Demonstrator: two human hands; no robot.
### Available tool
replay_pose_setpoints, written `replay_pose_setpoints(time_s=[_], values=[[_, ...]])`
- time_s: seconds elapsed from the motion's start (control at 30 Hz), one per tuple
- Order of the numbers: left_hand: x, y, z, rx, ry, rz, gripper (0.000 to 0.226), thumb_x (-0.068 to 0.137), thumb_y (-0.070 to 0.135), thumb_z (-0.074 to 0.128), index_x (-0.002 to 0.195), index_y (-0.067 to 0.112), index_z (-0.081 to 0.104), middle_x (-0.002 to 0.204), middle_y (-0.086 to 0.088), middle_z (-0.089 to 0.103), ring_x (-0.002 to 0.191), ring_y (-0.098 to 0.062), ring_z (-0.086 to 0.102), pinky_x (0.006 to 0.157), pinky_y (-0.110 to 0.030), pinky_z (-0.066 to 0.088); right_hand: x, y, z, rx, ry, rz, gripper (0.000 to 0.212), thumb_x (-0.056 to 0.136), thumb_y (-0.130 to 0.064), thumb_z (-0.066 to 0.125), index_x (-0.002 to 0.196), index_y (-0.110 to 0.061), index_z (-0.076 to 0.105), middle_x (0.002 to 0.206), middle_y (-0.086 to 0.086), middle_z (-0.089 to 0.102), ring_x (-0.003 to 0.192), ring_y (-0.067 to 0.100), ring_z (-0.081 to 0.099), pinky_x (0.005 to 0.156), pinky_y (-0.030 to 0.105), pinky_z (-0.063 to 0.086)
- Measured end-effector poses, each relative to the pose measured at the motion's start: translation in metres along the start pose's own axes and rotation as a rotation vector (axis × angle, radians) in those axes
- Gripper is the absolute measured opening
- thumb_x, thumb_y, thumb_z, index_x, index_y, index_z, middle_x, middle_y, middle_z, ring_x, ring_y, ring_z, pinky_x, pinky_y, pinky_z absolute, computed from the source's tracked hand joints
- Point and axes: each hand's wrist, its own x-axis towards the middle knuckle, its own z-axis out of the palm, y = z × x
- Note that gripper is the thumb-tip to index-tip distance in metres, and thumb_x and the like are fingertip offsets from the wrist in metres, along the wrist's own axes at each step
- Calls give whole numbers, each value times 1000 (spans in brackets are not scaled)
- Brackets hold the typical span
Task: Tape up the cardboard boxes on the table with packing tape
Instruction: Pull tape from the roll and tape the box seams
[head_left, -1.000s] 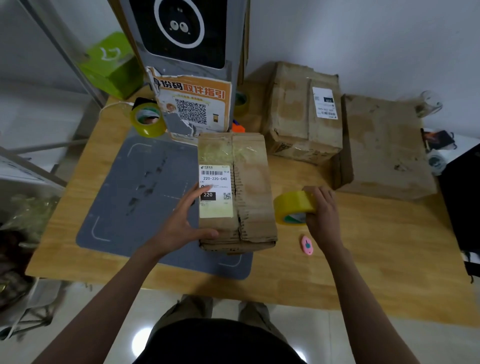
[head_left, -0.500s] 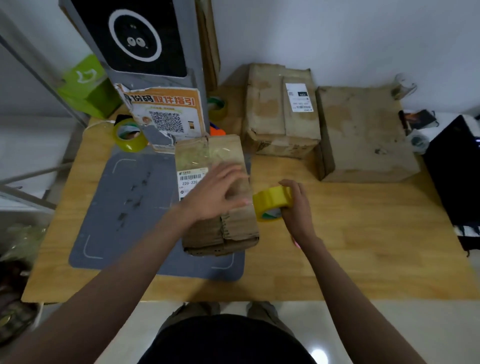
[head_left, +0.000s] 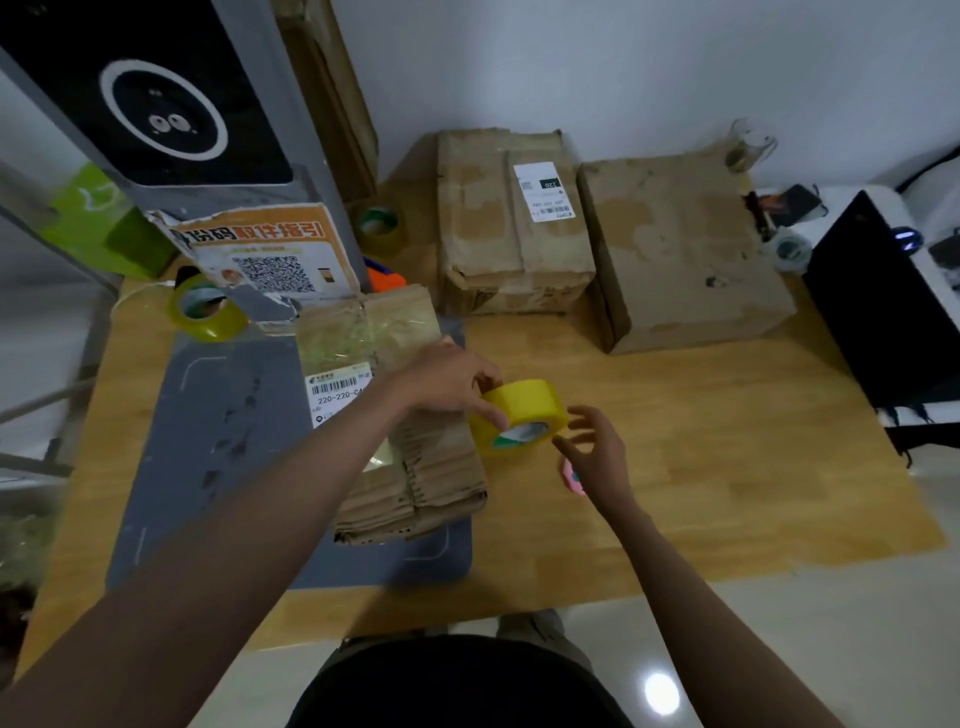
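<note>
A worn cardboard box with a white label lies on a grey mat in front of me. My left hand reaches across it and grips a yellow packing tape roll at the box's right edge, thumb on the roll's near face. Just right of the roll, my right hand has its fingers spread, the fingertips at the roll's lower right rim. Two more cardboard boxes stand at the back: one with a label, and a plain one.
A small pink object lies on the wooden table under my right hand. Spare tape rolls sit at the back left and behind the near box. A grey kiosk rises at the left; a black case flanks the right.
My left hand left the box top and crossed right to take the tape roll. My right hand, which held the roll, has opened and let go of it.
</note>
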Motion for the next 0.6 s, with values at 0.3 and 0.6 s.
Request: replay_pose_setpoints(time_s=[0.3,0.6], values=[[5,1,-2,-129,-104,-37,55,69,75,73,96,27,70,88,12,69,90,-11,62,76,-28,29,15,45,26,-483,-225,393,25,97,-18,56,119,-7,51,125,22,47,118,44,45,86,43,42],[21,7,-23,-129,-424,-75,48,89,65,61,114,24,67,98,7,65,93,-15,61,76,-28,39,-7,4,8,-34,86,333,24,106,-31,47,101,-8,48,93,13,62,83,37,63,70,44,53]])
